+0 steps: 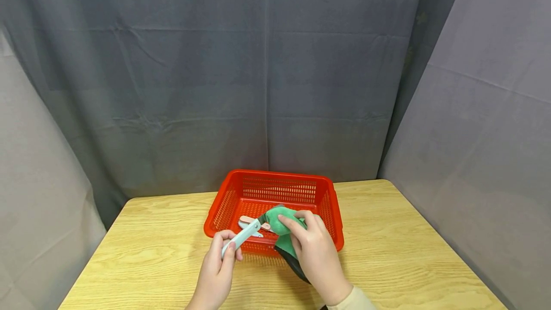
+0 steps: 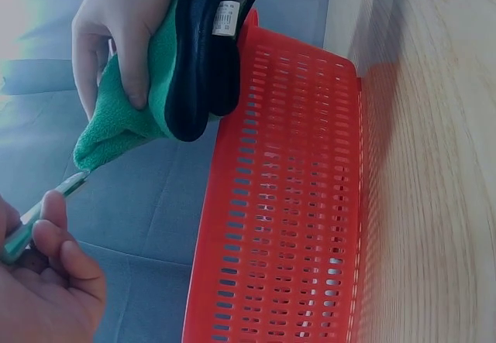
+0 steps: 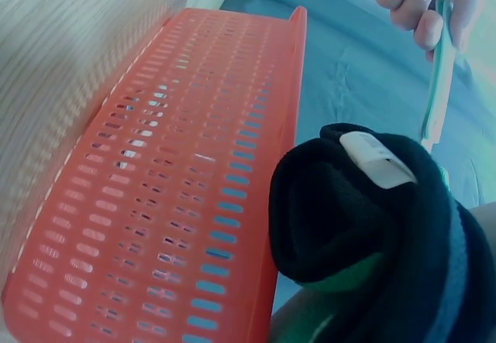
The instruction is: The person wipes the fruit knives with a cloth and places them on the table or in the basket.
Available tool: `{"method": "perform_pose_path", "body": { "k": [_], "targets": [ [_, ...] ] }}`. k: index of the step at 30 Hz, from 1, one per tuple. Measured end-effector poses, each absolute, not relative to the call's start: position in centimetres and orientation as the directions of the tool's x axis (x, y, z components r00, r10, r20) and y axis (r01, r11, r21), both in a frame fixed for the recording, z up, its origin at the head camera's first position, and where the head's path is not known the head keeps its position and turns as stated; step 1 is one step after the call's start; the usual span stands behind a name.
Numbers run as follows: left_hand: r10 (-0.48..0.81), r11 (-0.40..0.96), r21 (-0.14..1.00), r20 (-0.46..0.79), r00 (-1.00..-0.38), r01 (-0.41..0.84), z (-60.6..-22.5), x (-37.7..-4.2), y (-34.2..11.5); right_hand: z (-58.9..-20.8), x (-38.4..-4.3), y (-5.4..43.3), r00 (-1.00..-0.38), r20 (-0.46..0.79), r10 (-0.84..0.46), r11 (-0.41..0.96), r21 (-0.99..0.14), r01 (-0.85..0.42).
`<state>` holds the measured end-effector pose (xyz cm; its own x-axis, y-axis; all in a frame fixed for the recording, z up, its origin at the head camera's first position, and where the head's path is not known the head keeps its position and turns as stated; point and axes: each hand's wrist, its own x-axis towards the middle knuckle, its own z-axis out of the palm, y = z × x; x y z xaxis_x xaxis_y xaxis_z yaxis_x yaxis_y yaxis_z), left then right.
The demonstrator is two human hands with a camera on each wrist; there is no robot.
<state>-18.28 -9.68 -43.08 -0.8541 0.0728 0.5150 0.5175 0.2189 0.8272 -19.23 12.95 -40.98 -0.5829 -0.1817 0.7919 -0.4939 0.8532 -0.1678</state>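
Note:
My left hand [image 1: 217, 269] grips the pale blue handle of a folding knife [image 1: 243, 237], held at a slant above the basket's near edge. A short stretch of its blade shows past the pivot; the rest is hidden by a green cloth [image 1: 279, 220]. My right hand [image 1: 316, 252] holds this cloth folded over the blade, fingers pressing on top. The cloth's black-edged part [image 2: 205, 72], bearing a white label [image 2: 226, 18], hangs below the right hand. Under the knife, inside the red basket [image 1: 281, 174], lie a pink-handled item [image 1: 247, 219] and pale blue pieces, partly covered from view.
The basket has slotted walls and stands on a wood-grain table [image 1: 150, 248] near its back edge. Grey curtain cloth [image 1: 193, 85] hangs behind the table. Lighter cloth panels [image 1: 482, 133] rise at both sides.

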Motion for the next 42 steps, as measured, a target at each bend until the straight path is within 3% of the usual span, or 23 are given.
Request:
{"method": "perform_pose_path", "body": {
  "k": [5,14,22,42],
  "targets": [
    [0.086,0.206,0.837,0.500,-0.862,0.507,-43.0,-18.2,-9.7,-41.0,-19.4,13.3,-0.602,0.785,-0.147,0.870,-0.187,-0.456],
    [0.091,0.195,0.826,0.521,-0.848,0.529,-43.2,-18.3,-9.7,-41.0,-19.8,13.9,-0.579,0.809,-0.101,0.875,-0.204,-0.439],
    [0.059,0.265,0.832,0.491,-0.869,0.488,-43.3,-18.3,-9.7,-41.0,-19.9,14.2,-0.565,0.822,-0.071,0.876,-0.219,-0.429],
    [0.035,0.286,0.826,0.497,-0.867,0.485,-43.4,-18.4,-9.6,-40.8,-18.6,12.4,-0.494,0.847,-0.197,0.823,-0.131,-0.553]
  ]
}}
